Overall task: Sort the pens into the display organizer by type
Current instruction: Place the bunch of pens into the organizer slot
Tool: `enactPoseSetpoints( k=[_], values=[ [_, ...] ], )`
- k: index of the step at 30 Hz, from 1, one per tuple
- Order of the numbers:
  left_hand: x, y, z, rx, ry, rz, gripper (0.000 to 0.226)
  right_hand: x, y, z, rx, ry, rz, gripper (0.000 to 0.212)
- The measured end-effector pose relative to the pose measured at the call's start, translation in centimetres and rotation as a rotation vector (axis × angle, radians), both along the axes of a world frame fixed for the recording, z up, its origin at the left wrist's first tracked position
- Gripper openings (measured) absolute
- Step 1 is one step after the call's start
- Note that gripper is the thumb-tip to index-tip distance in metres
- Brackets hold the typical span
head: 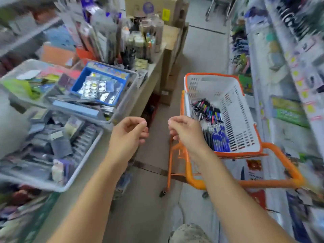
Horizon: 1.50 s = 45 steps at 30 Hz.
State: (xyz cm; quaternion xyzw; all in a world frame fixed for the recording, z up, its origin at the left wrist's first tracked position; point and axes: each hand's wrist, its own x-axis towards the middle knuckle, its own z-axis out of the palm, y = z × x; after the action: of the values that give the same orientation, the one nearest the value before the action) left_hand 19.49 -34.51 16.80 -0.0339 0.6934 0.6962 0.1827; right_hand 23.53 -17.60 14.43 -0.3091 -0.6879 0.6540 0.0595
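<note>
A white basket with an orange rim (233, 95) sits on an orange trolley (280, 165) at the right. In it lie several pens: a bunch with coloured caps (206, 109) toward the back and a bunch of blue ones (220, 140) nearer me. My right hand (185, 134) hovers at the basket's near left edge with loosely curled fingers and holds nothing. My left hand (129, 135) is raised over the aisle floor beside it, also loosely curled and holding nothing. Upright holders with pens and markers (140, 42) stand blurred at the back of the counter.
The counter (152, 71) on the left carries grey trays (82, 165) of packaged stationery and a blue box (98, 85) of small blister packs. Cardboard boxes (150, 9) stand behind it. Stocked shelves (284, 76) line the right side. A narrow floor aisle (201, 50) runs between them.
</note>
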Motion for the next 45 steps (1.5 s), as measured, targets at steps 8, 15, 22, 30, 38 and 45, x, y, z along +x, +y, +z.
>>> enactPoseSetpoints(
  k=[8, 15, 22, 30, 38, 45],
  values=[
    [-1.8, 20.3, -3.3, -0.089, -0.064, -0.189, 0.004, 3.3, 21.5, -3.5, 0.056, -0.194, -0.237, 0.012],
    [-6.5, 26.0, -7.1, -0.288, -0.009, -0.339, 0.003, 0.9, 27.8, -7.7, 0.004, -0.344, -0.282, 0.043],
    [-13.2, 30.2, -11.2, -0.409, 0.035, -0.399, 0.015, -5.9, 30.4, -10.8, -0.172, -0.458, -0.35, 0.071],
    [-17.9, 36.1, -16.7, -0.386, -0.074, -0.208, 0.015, -20.6, 36.5, -20.8, -0.093, -0.594, -0.238, 0.094],
    [-18.6, 38.3, -18.7, -0.272, -0.191, -0.118, 0.02, -27.4, 36.5, -27.9, 0.137, -0.83, -0.193, 0.129],
    [-20.0, 37.2, -18.1, -0.225, -0.217, -0.078, 0.02, -27.1, 38.1, -29.5, 0.259, -0.911, -0.141, 0.113]
  ],
)
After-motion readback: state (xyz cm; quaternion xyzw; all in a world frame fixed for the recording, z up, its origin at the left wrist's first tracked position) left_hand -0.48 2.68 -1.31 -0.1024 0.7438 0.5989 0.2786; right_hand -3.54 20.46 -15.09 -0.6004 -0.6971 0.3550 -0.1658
